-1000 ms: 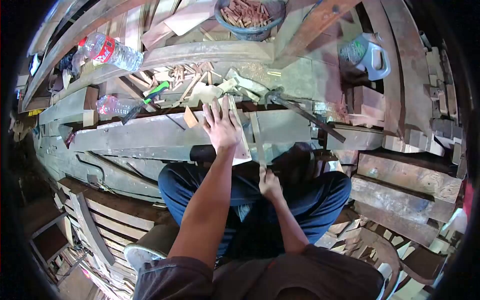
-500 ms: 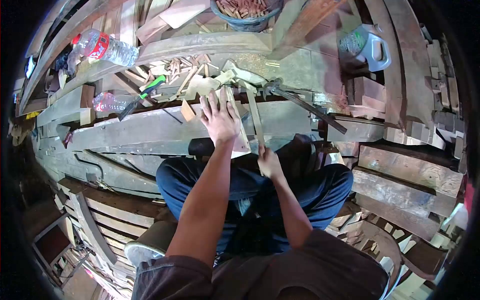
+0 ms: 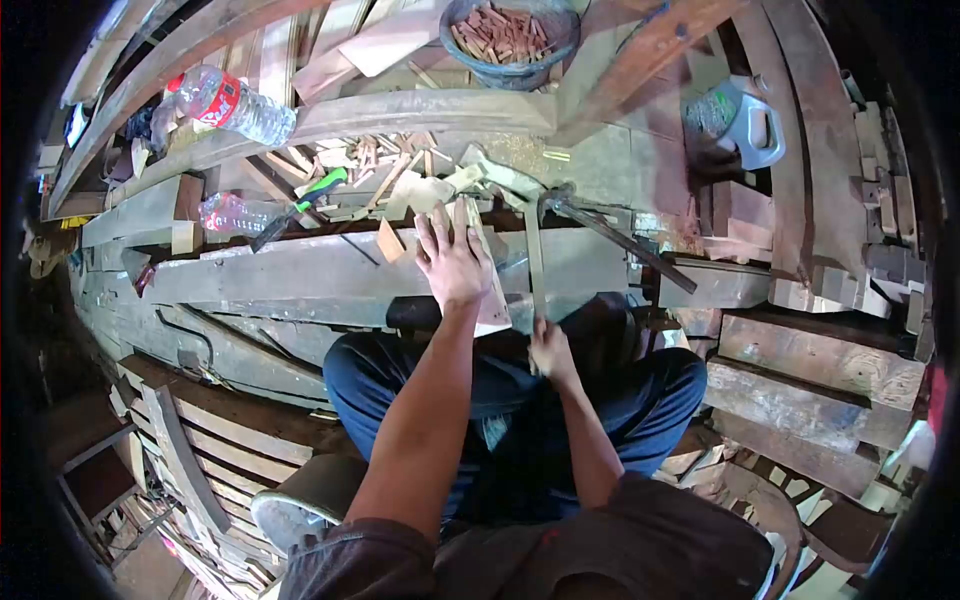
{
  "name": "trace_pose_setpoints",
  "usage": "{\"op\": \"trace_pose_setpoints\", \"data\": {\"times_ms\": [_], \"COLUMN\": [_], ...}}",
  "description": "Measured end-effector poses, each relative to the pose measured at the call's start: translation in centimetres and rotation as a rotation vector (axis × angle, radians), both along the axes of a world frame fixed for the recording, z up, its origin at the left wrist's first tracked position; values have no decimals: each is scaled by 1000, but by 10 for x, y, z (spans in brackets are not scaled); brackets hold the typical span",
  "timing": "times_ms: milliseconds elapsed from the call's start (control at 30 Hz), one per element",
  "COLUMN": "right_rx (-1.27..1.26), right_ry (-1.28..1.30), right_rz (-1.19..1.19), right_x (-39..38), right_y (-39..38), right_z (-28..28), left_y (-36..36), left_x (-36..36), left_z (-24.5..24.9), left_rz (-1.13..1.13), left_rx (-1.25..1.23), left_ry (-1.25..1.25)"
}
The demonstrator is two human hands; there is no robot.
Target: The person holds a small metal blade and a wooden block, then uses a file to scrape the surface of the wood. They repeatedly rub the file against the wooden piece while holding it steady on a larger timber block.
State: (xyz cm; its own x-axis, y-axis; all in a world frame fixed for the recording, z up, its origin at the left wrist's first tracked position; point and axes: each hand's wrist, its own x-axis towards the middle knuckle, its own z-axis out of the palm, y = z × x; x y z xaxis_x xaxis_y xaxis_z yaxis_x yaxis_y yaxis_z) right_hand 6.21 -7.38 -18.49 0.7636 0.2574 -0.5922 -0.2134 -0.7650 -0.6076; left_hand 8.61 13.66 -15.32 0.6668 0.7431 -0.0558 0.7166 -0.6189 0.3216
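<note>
My left hand (image 3: 457, 264) lies flat with its fingers spread on a pale wooden board (image 3: 492, 306), which slants across a thick grey beam (image 3: 320, 268). To the right, my right hand (image 3: 550, 352) is wrapped round the lower end of a long wooden handle (image 3: 535, 262). The handle's top reaches a head near the far edge of the beam; the head's exact shape is hard to make out. Wood chips (image 3: 368, 155) lie beyond my left hand, and a small triangular offcut (image 3: 390, 241) sits to its left.
Beyond the beam are a green-handled tool (image 3: 322, 187), two plastic bottles (image 3: 240, 108), a dark metal bar (image 3: 625, 238), a bucket of wood pieces (image 3: 510, 72) and a blue-grey jug (image 3: 757, 132). Wooden planks (image 3: 800, 395) lie at the right.
The whole view has shifted slightly. My right hand and the handle have swung a little to the right, away from the board. My left hand stays on the board.
</note>
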Motion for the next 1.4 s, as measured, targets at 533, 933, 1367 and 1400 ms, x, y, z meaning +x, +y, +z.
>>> {"op": "trace_pose_setpoints", "data": {"times_ms": [533,933,1367,1400], "right_rx": [-21,-69,52,-14], "right_ry": [-166,-132,-178,-108], "right_rz": [202,157,211,190], "right_x": [2,4,30,23], "right_y": [15,27,33,30], "right_z": [18,27,-12,-5], "left_y": [0,0,-5,-4], "left_x": [-1,-2,-5,-5], "left_z": [2,0,2,1], "left_rz": [-18,-26,-9,-12], "left_rx": [16,47,-8,-5], "left_ry": [-4,-28,12,4]}}
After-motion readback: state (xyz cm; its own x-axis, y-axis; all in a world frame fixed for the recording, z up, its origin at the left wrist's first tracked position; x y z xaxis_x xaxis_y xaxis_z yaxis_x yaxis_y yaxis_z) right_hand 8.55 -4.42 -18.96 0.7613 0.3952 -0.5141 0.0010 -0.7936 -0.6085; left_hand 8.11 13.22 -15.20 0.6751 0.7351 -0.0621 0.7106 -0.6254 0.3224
